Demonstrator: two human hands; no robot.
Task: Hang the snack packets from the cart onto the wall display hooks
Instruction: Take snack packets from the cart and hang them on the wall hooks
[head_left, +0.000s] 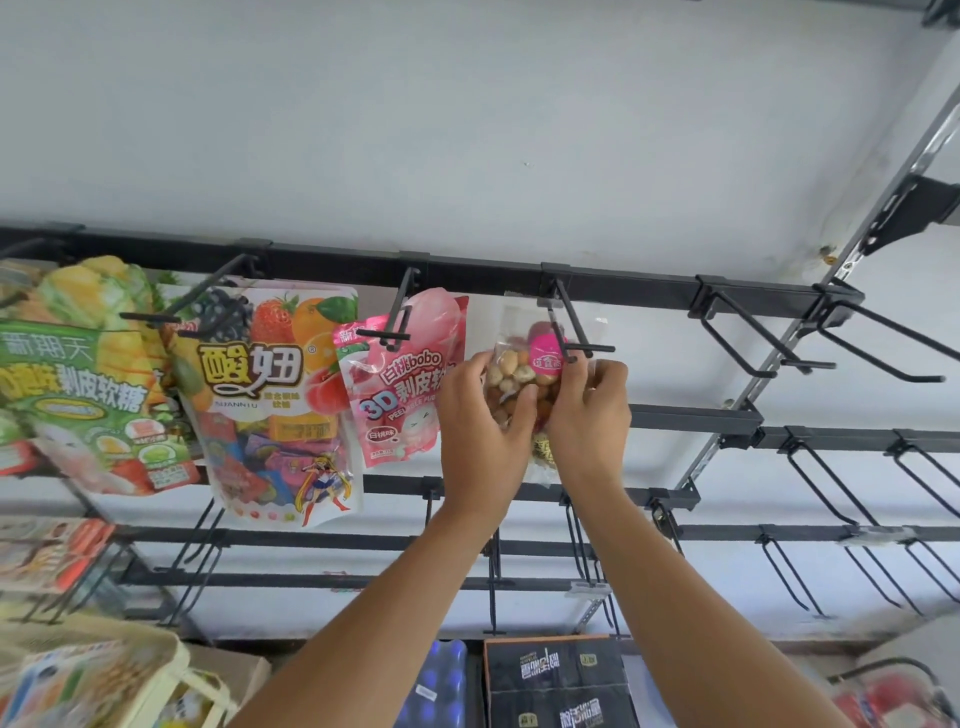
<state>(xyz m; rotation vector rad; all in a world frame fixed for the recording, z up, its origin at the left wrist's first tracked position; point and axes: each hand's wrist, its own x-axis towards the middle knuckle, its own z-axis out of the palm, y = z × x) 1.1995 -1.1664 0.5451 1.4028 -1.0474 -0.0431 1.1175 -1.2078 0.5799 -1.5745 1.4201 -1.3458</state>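
Observation:
A clear packet of nuts (524, 371) with a pink round label hangs at a black double-prong hook (574, 332) on the top rail (467, 275). My left hand (480, 415) grips the packet's left side, fingers curled over the nuts. At the packet's right edge my right hand (592, 410) pinches it just below the hook's tip. The packet's upper part lies along the prongs; whether the prongs pass through its hole cannot be told.
Left of it hang a pink peach candy bag (405, 384), a fruit candy bag (270, 395) and a green bag (78, 395). Bare hooks (753, 338) run to the right and on lower rails. A cream basket (104, 670) sits bottom left, black boxes (556, 680) below.

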